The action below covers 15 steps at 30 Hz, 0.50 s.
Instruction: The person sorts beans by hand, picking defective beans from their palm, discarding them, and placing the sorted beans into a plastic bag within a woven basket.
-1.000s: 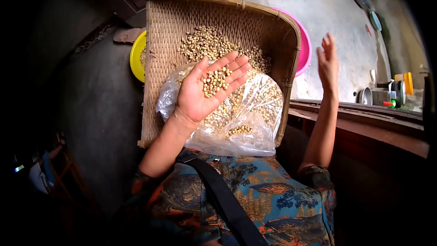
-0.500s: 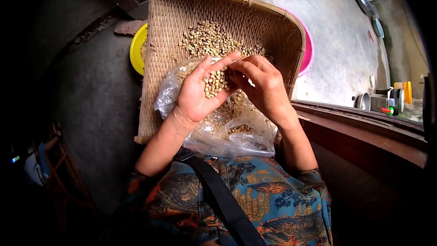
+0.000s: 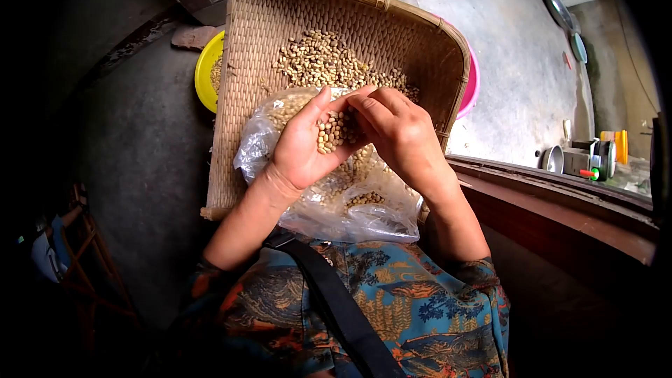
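My left hand [image 3: 301,147] is palm up and cupped, bearing a small heap of pale beans [image 3: 332,131]. Over its fingers, my right hand [image 3: 402,129] is closed, its fingertips bent down at the beans; what they pinch is hidden. Both hands are above a clear plastic bag [image 3: 336,220] with more beans inside. The bag lies in the near part of a woven bamboo basket [image 3: 245,42]. Behind the hands, a loose pile of beans [image 3: 318,56], some darker, rests on the weave.
A yellow basin [image 3: 204,73] is left of the basket, near a brick [image 3: 192,36]. A pink basin [image 3: 470,87] shows behind its right side. A wooden ledge [image 3: 560,203] runs along the right. Metal bowls [image 3: 553,159] and a wooden frame [image 3: 91,259] stand farther off.
My right hand has come in from the far right to my left hand, and its fingers have closed over the beans. My left hand's fingers have curled up a little.
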Available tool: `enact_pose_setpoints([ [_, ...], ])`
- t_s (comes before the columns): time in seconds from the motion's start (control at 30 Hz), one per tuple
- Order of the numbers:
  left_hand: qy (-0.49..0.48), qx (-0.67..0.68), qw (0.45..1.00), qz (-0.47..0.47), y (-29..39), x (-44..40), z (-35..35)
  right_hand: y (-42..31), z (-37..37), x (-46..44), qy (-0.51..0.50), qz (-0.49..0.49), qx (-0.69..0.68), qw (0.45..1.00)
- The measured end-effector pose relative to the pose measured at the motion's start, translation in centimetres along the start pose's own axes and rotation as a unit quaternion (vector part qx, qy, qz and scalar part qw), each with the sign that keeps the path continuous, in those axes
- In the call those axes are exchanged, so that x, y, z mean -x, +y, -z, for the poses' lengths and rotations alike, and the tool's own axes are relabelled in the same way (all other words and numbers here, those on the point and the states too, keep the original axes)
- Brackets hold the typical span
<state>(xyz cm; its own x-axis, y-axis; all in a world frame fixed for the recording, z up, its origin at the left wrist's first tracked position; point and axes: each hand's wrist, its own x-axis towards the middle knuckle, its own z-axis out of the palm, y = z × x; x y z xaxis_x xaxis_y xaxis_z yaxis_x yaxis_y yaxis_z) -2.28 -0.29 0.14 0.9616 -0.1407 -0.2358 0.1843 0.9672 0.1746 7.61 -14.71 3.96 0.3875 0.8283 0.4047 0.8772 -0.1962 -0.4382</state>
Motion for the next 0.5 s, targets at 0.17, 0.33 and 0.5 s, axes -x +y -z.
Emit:
enact_pose_setpoints([
  [0.17, 0.032, -0.019, 0.999, 0.000, 0.0, -0.1, 0.1, -0.2, 0.5, -0.2, -0.070, 0.054, 0.100, 0.991],
  [0.33, -0.050, 0.028, 0.998, 0.029, -0.1, -0.5, 2.6, 0.9, 0.2, 0.0, -0.077, 0.042, 0.063, 0.994],
  [0.5, -0.034, 0.084, 0.996, 0.002, -0.2, -1.1, 0.5, 2.5, 2.5, 0.4, 0.053, -0.057, -0.098, 0.992],
])
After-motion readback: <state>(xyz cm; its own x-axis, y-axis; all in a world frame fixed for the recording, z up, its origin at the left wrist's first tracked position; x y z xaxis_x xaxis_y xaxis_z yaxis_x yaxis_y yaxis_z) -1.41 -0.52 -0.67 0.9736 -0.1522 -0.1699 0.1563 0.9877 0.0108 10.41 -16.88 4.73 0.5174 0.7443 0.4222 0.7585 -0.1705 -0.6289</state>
